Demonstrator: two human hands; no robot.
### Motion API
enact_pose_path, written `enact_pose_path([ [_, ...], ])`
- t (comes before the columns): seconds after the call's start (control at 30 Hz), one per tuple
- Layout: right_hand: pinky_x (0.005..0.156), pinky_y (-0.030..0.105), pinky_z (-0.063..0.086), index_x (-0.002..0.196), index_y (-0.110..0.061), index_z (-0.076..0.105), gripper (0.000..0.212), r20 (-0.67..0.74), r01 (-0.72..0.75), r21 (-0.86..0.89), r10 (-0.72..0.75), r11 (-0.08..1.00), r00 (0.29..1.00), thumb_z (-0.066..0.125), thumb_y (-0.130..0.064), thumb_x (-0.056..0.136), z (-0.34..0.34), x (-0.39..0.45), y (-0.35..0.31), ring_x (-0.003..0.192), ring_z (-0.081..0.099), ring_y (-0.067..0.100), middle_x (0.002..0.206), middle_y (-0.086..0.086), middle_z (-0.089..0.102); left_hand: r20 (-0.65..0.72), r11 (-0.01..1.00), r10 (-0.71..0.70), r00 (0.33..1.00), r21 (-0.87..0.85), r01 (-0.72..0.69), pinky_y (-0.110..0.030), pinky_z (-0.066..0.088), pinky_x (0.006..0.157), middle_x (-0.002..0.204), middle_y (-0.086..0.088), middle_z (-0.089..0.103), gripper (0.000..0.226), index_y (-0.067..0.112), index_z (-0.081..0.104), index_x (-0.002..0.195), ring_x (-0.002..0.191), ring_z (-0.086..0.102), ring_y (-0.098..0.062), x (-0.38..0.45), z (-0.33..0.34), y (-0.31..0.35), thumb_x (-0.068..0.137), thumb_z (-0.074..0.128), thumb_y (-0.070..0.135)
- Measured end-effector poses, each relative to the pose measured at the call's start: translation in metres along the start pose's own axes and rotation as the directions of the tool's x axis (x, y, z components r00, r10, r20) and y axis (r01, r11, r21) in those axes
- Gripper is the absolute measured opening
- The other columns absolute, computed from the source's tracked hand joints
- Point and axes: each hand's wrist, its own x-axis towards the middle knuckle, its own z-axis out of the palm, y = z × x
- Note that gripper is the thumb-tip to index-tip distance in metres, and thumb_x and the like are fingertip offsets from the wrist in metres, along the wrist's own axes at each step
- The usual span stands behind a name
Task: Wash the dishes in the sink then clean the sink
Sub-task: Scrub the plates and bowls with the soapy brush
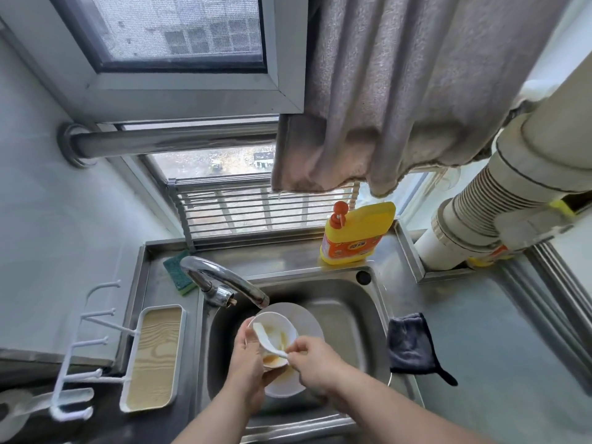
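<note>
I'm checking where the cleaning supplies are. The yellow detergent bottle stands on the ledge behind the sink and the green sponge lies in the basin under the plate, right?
Not quite: the head view shows the green sponge on the ledge beside the faucet, not in the basin. The yellow detergent bottle does stand behind the sink.

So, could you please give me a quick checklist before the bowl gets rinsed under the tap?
1. Left hand grips the bowl: ok.
2. Right hand pinches the spoon: ok.
3. Bowl below the tap spout: ok.
4. Water running: cannot tell, no stream visible.
5. Sponge and dish soap on the sink ledge: ok.
6. Plate under the bowl in the sink, unwashed: not ok.
</note>
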Motion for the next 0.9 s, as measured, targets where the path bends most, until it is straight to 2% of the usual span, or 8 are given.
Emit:
enact_pose_path([
  [0.07,0.065,0.027,0.045,0.109,-0.029,0.068,0.02,-0.094,0.08,-0.161,-0.096,0.984,0.991,0.05,-0.034,0.102,-0.011,0.004,0.0,0.085,0.063,0.017,0.099,-0.003,0.07,0.015,1.0,0.017,1.0,-0.001,-0.017,-0.051,0.064,0.07,0.124,-0.008,0.069,0.035,0.035,0.06,0.131,0.104,0.069,-0.033,-0.004,0.003,0.0,0.107,0.041,0.054],
  [0.17,0.073,0.037,0.046,0.117,-0.037,0.053,0.022,-0.106,0.079,-0.568,-0.168,0.819,0.98,0.036,-0.046,0.105,-0.022,0.003,0.015,0.102,0.066,0.034,0.11,0.006,0.071,0.019,0.994,0.071,0.997,0.076,-0.072,-0.048,0.062,0.068,0.116,-0.005,0.073,0.032,0.039,0.067,0.112,0.101,0.071,-0.032,0.002,-0.003,0.014,0.101,0.044,0.06],
  [0.37,0.088,0.034,0.052,0.115,-0.036,0.065,0.023,-0.008,0.103,-0.266,-0.109,0.958,0.994,0.046,-0.039,0.102,0.001,0.006,-0.007,0.104,0.065,0.024,0.114,-0.001,0.071,-0.011,0.995,0.051,0.999,0.087,-0.05,-0.046,0.063,0.067,0.117,-0.001,0.07,0.025,0.044,0.061,0.116,0.097,0.071,-0.03,0.007,0.001,0.013,0.104,0.044,0.058],
  [0.43,0.085,0.036,0.052,0.12,-0.037,0.063,0.026,-0.057,0.136,-0.37,-0.169,0.919,0.984,0.043,-0.041,0.104,-0.014,0.007,-0.009,0.107,0.065,0.027,0.115,0.0,0.071,0.022,0.996,0.024,0.999,0.085,-0.026,-0.045,0.063,0.067,0.119,-0.001,0.071,0.034,0.043,0.061,0.123,0.102,0.073,-0.031,0.004,0.001,0.009,0.101,0.044,0.063],
  [0.53,0.071,0.04,0.048,0.117,-0.038,0.052,0.025,-0.066,0.133,-0.662,-0.234,0.738,0.97,0.032,-0.048,0.107,-0.039,0.003,0.006,0.098,0.066,0.035,0.106,0.007,0.07,0.063,0.99,-0.007,0.998,0.14,-0.002,-0.044,0.062,0.067,0.117,-0.003,0.075,0.036,0.042,0.064,0.12,0.101,0.074,-0.03,0.009,-0.006,0.019,0.099,0.047,0.067],
  [0.7,0.09,0.038,0.052,0.126,-0.039,0.061,0.028,0.036,0.178,-0.483,-0.183,0.857,0.982,0.044,-0.045,0.104,-0.018,-0.006,0.001,0.114,0.063,0.028,0.124,0.0,0.07,0.03,0.995,-0.05,0.998,0.086,0.048,-0.049,0.064,0.067,0.12,-0.003,0.066,0.027,0.042,0.062,0.112,0.103,0.068,-0.032,0.009,0.001,0.022,0.107,0.04,0.057],
  [0.77,0.093,0.039,0.052,0.127,-0.039,0.063,0.029,-0.01,0.171,-0.442,-0.195,0.881,0.981,0.046,-0.044,0.103,-0.019,0.001,-0.005,0.115,0.063,0.027,0.127,-0.001,0.07,0.019,0.993,-0.097,0.995,0.065,0.096,-0.049,0.064,0.07,0.122,-0.007,0.065,0.03,0.041,0.061,0.114,0.104,0.069,-0.034,0.003,0.006,0.016,0.11,0.035,0.055],
  [0.9,0.083,0.041,0.056,0.119,-0.045,0.056,0.023,-0.067,0.111,-0.663,-0.207,0.741,0.976,0.041,-0.047,0.103,-0.044,0.007,0.006,0.103,0.065,0.031,0.118,0.001,0.071,0.086,0.994,-0.097,0.992,0.057,0.092,-0.062,0.061,0.084,0.129,-0.009,0.069,0.041,0.032,0.059,0.132,0.112,0.069,-0.037,0.008,-0.004,0.018,0.106,0.043,0.059],
])
